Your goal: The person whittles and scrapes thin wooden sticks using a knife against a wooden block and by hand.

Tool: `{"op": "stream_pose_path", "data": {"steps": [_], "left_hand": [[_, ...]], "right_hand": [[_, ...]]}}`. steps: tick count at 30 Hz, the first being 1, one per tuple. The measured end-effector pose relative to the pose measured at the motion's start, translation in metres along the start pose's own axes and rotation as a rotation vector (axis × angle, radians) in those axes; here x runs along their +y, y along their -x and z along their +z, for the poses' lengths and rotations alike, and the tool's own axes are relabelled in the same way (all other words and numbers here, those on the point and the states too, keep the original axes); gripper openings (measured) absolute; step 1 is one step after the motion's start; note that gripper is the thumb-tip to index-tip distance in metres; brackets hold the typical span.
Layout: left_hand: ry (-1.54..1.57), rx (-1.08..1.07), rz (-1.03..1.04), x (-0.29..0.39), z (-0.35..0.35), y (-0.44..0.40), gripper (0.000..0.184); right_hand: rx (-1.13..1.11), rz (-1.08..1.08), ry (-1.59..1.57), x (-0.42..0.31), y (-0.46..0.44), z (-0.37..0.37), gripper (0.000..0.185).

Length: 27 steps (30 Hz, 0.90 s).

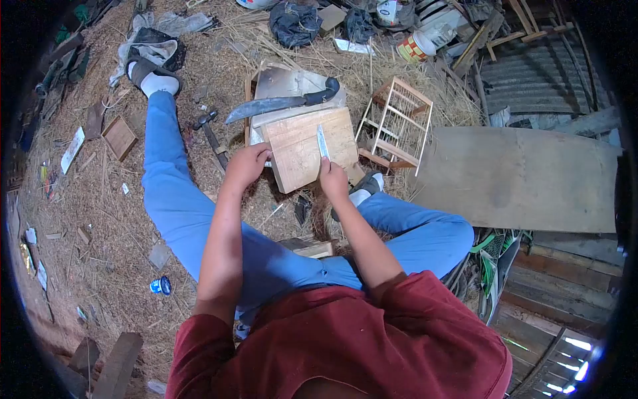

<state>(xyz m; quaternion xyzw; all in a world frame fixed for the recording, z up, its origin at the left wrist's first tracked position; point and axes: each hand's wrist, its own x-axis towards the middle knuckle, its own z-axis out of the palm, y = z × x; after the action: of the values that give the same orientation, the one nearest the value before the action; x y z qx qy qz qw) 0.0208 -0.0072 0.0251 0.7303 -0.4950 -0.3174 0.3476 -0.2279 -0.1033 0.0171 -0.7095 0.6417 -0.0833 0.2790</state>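
A thick, pale wooden block (pixel 309 143) lies between my legs, tilted against boards behind it. In my right hand (pixel 333 179) is a small knife (pixel 322 141), its blade pointing away from me over the block's face. My left hand (pixel 247 166) is at the block's left edge with its fingers curled together; whatever they pinch is too small or hidden to name. A large machete (pixel 269 106) with a dark handle rests across the boards just beyond the block. Left of the block, a hammer (pixel 211 136) lies on the ground near my left leg.
A small wooden frame with thin bars (pixel 395 126) stands right of the block. Farther right is a large plywood sheet (pixel 518 176). A shallow wooden tray (pixel 119 137) and a blue cup (pixel 160 286) lie on the straw-covered ground. Black bags (pixel 294 25) and a bucket (pixel 417 46) sit at the back.
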Motion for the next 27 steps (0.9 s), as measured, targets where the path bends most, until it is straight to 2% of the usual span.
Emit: {"op": "stream_pose_path", "data": {"steps": [1,3,6,11,14,17,21,25,27], "left_hand": [[-0.014,-0.007,-0.007,0.002,-0.002,0.001,0.021],[-0.023,-0.008,-0.013,0.006,-0.005,0.002,0.021],[-0.023,-0.006,-0.011,0.002,-0.001,0.002,0.021],[-0.032,-0.014,-0.003,0.002,-0.002,0.002,0.022],[-0.035,-0.024,-0.02,0.007,-0.003,0.002,0.021],[-0.045,-0.008,-0.028,0.008,-0.005,0.003,0.022],[-0.057,-0.007,-0.045,0.012,-0.005,0.002,0.021],[-0.053,0.007,-0.051,0.014,-0.004,0.004,0.021],[-0.039,0.016,-0.056,0.014,-0.002,0.004,0.021]], "right_hand": [[-0.001,0.001,-0.001,-0.002,0.006,0.002,0.054],[-0.059,-0.194,0.075,-0.008,0.02,0.008,0.054],[-0.009,-0.066,-0.051,-0.02,0.014,-0.008,0.054],[-0.036,-0.172,0.067,-0.01,0.02,0.007,0.054],[0.027,-0.028,-0.008,-0.006,0.006,-0.001,0.055],[-0.009,-0.137,0.046,-0.009,0.025,0.002,0.054],[-0.032,-0.072,0.006,-0.004,0.012,-0.006,0.053],[-0.09,-0.161,0.071,-0.012,0.024,0.003,0.051],[-0.009,-0.038,-0.02,-0.011,0.013,-0.001,0.051]]}}
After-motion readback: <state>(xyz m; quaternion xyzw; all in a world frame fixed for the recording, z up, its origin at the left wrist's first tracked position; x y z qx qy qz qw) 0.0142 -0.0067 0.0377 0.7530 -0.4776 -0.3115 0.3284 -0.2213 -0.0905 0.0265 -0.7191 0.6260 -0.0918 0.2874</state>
